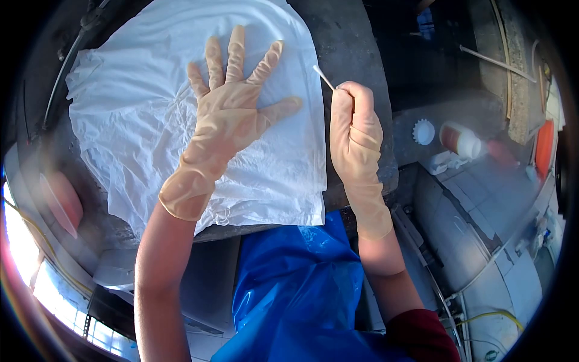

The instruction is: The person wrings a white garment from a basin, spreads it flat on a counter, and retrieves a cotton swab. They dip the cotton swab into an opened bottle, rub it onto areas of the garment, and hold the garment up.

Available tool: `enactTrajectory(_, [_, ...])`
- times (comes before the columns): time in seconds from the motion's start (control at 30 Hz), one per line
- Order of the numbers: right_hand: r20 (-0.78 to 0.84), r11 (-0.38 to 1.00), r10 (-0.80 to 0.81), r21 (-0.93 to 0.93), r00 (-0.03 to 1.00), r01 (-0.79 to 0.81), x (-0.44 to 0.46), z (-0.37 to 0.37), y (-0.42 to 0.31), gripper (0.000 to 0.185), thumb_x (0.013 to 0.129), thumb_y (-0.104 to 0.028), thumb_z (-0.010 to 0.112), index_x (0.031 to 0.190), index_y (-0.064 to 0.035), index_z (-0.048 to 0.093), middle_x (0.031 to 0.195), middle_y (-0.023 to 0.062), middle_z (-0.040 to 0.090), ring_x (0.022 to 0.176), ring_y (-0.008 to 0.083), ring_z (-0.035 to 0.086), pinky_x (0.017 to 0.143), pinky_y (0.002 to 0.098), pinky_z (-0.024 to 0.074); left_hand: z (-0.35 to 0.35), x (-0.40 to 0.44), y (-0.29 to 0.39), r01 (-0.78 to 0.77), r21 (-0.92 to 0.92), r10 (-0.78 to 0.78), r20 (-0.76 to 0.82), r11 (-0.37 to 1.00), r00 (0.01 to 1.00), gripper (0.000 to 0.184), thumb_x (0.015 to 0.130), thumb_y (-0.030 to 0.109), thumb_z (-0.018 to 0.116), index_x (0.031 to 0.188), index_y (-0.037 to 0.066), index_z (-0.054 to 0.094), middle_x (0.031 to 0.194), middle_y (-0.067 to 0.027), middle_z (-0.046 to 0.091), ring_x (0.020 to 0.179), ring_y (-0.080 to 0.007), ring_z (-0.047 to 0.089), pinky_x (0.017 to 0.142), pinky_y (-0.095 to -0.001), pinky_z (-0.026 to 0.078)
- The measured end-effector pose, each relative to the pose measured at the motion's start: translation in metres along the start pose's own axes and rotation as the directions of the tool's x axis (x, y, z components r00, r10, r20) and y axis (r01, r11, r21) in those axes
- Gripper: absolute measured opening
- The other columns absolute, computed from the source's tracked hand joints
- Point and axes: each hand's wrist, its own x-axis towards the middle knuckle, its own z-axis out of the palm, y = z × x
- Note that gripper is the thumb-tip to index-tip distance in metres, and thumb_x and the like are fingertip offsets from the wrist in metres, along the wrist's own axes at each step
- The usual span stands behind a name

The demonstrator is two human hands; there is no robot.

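A wrinkled white cloth [139, 78] is spread over a dark stone-like surface. My left hand [232, 99], in a pale latex glove, lies on the cloth with its fingers spread wide. Just beyond the cloth's right edge, my gloved right hand [356, 130] is closed in a pinch around a cotton swab [324, 78]. The swab's white tip points up and to the left, toward the cloth's edge; its lower end is hidden in the fingers.
To the right are a white bottle with a red label [460, 140], a white scalloped cap [423, 132] and a crumpled white piece [445, 162]. A pink basin [61, 203] stands at the left. A blue apron [295, 277] covers my front.
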Motion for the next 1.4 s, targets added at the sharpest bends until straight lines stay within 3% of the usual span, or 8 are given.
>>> enactTrajectory(0.1, [0.025, 0.987, -0.128, -0.094, 0.991, 0.130, 0.003, 0.004, 0.006, 0.007, 0.090, -0.004, 0.064, 0.097, -0.0048, 0.060, 0.067, 0.0097, 0.059, 0.060, 0.0250, 0.059, 0.056, 0.0340, 0.0471, -0.004, 0.002, 0.002, 0.037, -0.012, -0.037, 0.060, 0.999, 0.998, 0.089, 0.077, 0.066, 0.068, 0.152, 0.034, 0.033, 0.163, -0.0154, 0.007, 0.148, -0.0447, -0.001, 0.113, -0.0677, 0.005])
enactTrajectory(0.47, [-0.052, 0.998, 0.018, -0.063, 0.998, -0.022, 0.008, -0.005, 0.017, 0.009, 0.087, -0.001, 0.064, 0.095, -0.0032, 0.060, 0.072, 0.0075, 0.062, 0.063, 0.0201, 0.062, 0.059, 0.0306, 0.0492, 0.004, 0.005, 0.000, 0.104, -0.118, -0.098, 0.052, 0.988, 0.994, 0.136, 0.062, 0.068, 0.078, 0.156, 0.009, 0.001, 0.161, -0.0219, 0.002, 0.149, -0.0428, -0.003, 0.112, -0.0695, 0.004])
enactTrajectory(0.6, [0.005, 1.000, 0.002, -0.012, 1.000, -0.002, 0.005, -0.001, 0.014, 0.014, 0.085, 0.000, 0.066, 0.097, -0.0037, 0.061, 0.074, 0.0065, 0.063, 0.066, 0.0212, 0.063, 0.062, 0.0319, 0.0501, 0.000, 0.007, 0.001, 0.117, -0.124, -0.107, 0.077, 0.985, 0.991, 0.139, 0.059, 0.068, 0.080, 0.157, 0.010, 0.000, 0.161, -0.0219, 0.002, 0.149, -0.0429, -0.002, 0.111, -0.0698, 0.004])
enactTrajectory(0.63, [0.006, 0.997, -0.072, 0.005, 0.997, 0.072, 0.004, 0.001, 0.016, 0.015, 0.089, 0.005, 0.062, 0.102, -0.0009, 0.063, 0.071, -0.0008, 0.056, 0.061, 0.0041, 0.049, 0.057, 0.0197, 0.0427, -0.001, 0.007, 0.000, 0.117, -0.120, -0.107, 0.084, 0.986, 0.991, 0.139, 0.059, 0.068, 0.080, 0.157, 0.010, 0.000, 0.161, -0.0216, 0.002, 0.149, -0.0430, -0.002, 0.112, -0.0694, 0.004])
enactTrajectory(0.67, [0.008, 0.997, -0.071, 0.006, 0.997, 0.071, 0.005, 0.002, 0.016, 0.015, 0.089, 0.005, 0.062, 0.102, -0.0009, 0.063, 0.071, -0.0008, 0.056, 0.061, 0.0041, 0.049, 0.057, 0.0197, 0.0427, -0.001, 0.007, 0.000, 0.117, -0.116, -0.107, 0.091, 0.986, 0.990, 0.140, 0.058, 0.067, 0.081, 0.157, 0.010, 0.000, 0.162, -0.0214, 0.002, 0.149, -0.0431, -0.002, 0.112, -0.0691, 0.004])
enactTrajectory(0.73, [0.018, 0.986, -0.154, -0.063, 0.988, 0.155, 0.007, 0.005, 0.013, 0.020, 0.078, 0.001, 0.068, 0.095, -0.0071, 0.063, 0.072, 0.0044, 0.062, 0.062, 0.0231, 0.059, 0.060, 0.0326, 0.0490, -0.001, 0.006, 0.000, 0.117, -0.115, -0.107, 0.093, 0.986, 0.990, 0.140, 0.057, 0.067, 0.081, 0.157, 0.010, 0.000, 0.162, -0.0210, 0.002, 0.149, -0.0431, -0.002, 0.112, -0.0686, 0.004])
enactTrajectory(1.3, [0.083, 0.980, -0.156, -0.108, 0.984, 0.165, 0.005, 0.011, 0.012, 0.018, 0.079, 0.008, 0.066, 0.093, -0.0027, 0.062, 0.065, 0.0043, 0.055, 0.055, 0.0145, 0.053, 0.054, 0.0257, 0.0445, 0.000, 0.006, -0.002, 0.114, -0.081, -0.103, 0.126, 0.990, 0.987, 0.137, 0.060, 0.071, 0.077, 0.157, 0.011, 0.001, 0.162, -0.0197, -0.001, 0.149, -0.0437, -0.005, 0.112, -0.0679, 0.003])
enactTrajectory(1.4, [0.076, 0.984, -0.171, -0.035, 0.982, 0.174, 0.007, 0.016, 0.012, 0.018, 0.079, 0.009, 0.066, 0.093, -0.0022, 0.062, 0.065, 0.0044, 0.054, 0.054, 0.0138, 0.052, 0.054, 0.0254, 0.0438, 0.001, 0.005, -0.003, 0.073, -0.096, -0.066, 0.073, 0.993, 0.995, 0.133, 0.061, 0.065, 0.080, 0.157, 0.011, 0.006, 0.159, -0.0269, 0.007, 0.147, -0.0480, 0.003, 0.110, -0.0721, 0.009])
